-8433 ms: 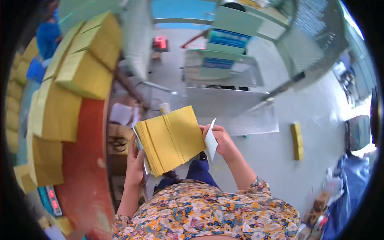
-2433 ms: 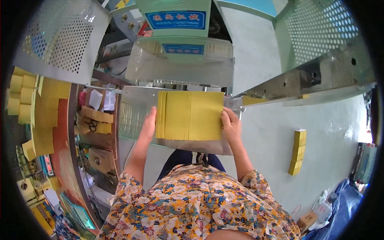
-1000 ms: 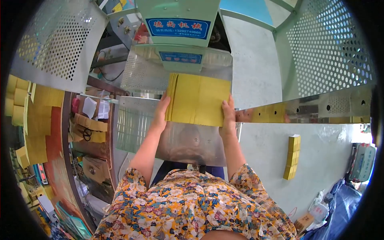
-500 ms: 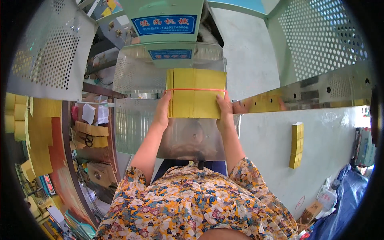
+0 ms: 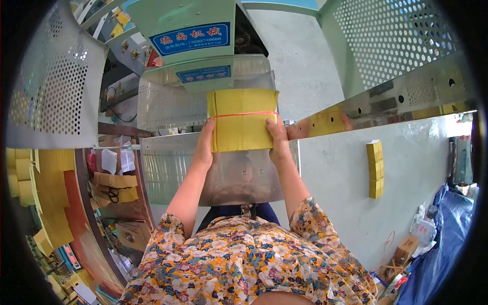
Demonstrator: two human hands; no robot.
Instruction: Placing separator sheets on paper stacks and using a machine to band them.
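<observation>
Between my two hands is a thick bundle of yellow paper [image 5: 243,133] with a red band running across its middle. My left hand [image 5: 204,145] presses its left side, and my right hand [image 5: 279,140] grips the right side with the thumb on the top face. The fingers beneath the bundle are hidden. The bundle is held over a shiny metal tray [image 5: 239,183] in front of my body. Behind it stands a pale green machine [image 5: 188,35] with a blue label and a clear cover.
Perforated metal guards stand at left [image 5: 51,91] and right [image 5: 391,40]. A polished metal bar [image 5: 376,104] extends rightward. A yellow bundle stack [image 5: 375,170] lies on the grey floor. To the left, a shelf holds scissors [image 5: 114,194] and papers; a blue tarp [image 5: 437,249] lies lower right.
The view has turned slightly, so the machine and left guard sit differently in it. Both hands keep hold of the yellow bundle, which shows a slightly more curved upper edge.
</observation>
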